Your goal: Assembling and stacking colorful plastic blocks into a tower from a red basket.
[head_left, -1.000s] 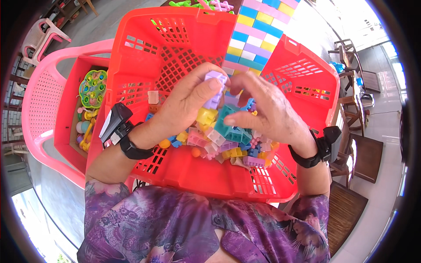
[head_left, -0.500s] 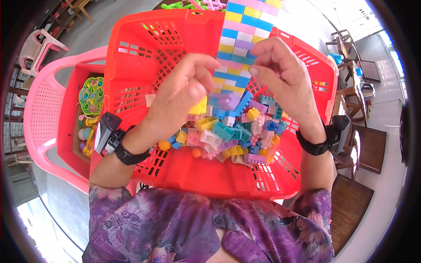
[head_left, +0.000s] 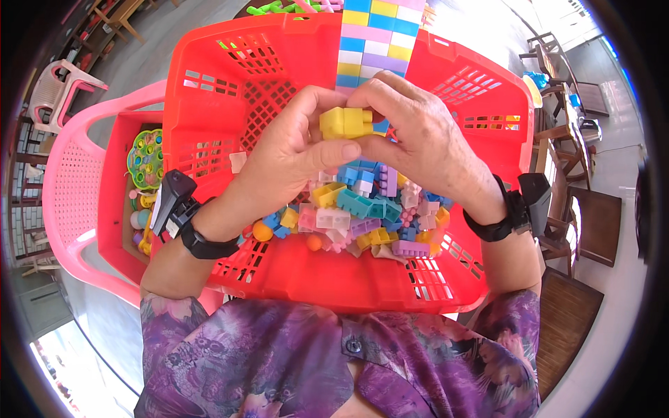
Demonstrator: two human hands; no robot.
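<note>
In front of my chest, both hands meet around a yellow building block (head_left: 341,123) with studs pointing right. My left hand (head_left: 289,150) pinches it between thumb and fingers. My right hand (head_left: 425,129) closes on its studded end, with the fingertips partly hidden behind it. Just beyond stands a tall tower of stacked building blocks (head_left: 377,47) in blue, yellow, pink, white and purple; my hands cover its lower part. Below them, loose blocks (head_left: 333,219) of many colours lie heaped in a red plastic basket (head_left: 300,282).
Two small orange balls lie among the blocks, one being this orange ball (head_left: 262,231). To the left, a pink chair (head_left: 77,188) holds a red box (head_left: 115,216) with toys in it. Wooden chairs (head_left: 592,226) stand on the right. Green toy pieces (head_left: 268,8) show beyond the basket.
My left hand has lifted the yellow block up and rightward. My right hand has left the tower's side and moved left and down onto the block. The tower appears shifted left.
</note>
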